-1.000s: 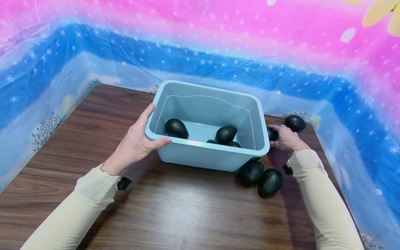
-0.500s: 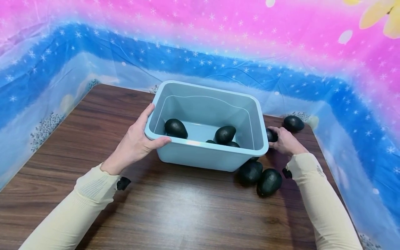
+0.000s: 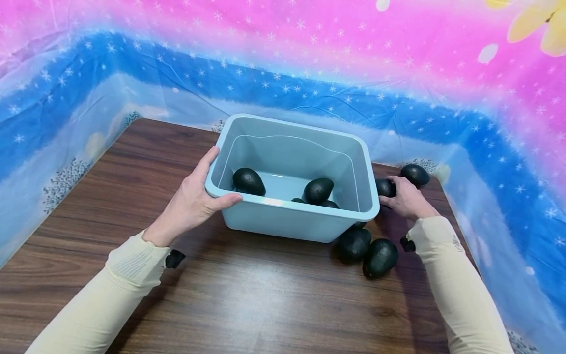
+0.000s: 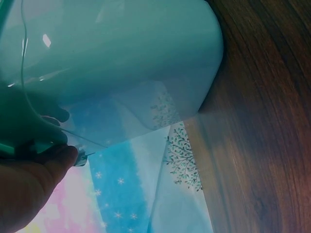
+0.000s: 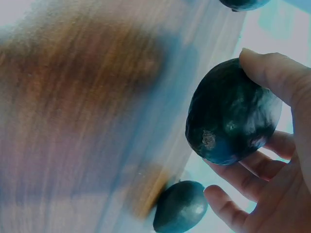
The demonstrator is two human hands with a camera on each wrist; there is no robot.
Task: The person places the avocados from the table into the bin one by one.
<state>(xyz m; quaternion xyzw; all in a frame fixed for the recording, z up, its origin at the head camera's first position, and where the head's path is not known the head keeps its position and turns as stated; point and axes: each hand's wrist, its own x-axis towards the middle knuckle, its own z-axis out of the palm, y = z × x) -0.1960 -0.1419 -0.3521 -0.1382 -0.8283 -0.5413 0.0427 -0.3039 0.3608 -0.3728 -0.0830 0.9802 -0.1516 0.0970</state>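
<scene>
A light blue-grey plastic bin (image 3: 283, 223) stands on the table with several dark avocados inside, some partly hidden by its front wall. My left hand (image 3: 190, 206) grips the bin's left front corner, thumb over the rim; the left wrist view shows this thumb (image 4: 60, 160) at the rim too. Beyond the bin's right wall, my right hand (image 3: 409, 197) holds an avocado (image 5: 233, 114) between thumb and fingers. Another avocado (image 3: 414, 175) lies just behind that hand. Two more avocados, a left one (image 3: 354, 244) and a right one (image 3: 381, 258), lie by the bin's front right corner.
The brown wood-grain table (image 3: 265, 300) ends close behind the bin and to the right of the right arm. A pink and blue patterned cloth (image 3: 283, 83) hangs around the back and sides. Part of another avocado (image 3: 359, 224) shows under the bin's right corner.
My right hand has changed its hold slightly, and more of the avocado shows beside the bin's right wall. The left hand and the bin have stayed in place.
</scene>
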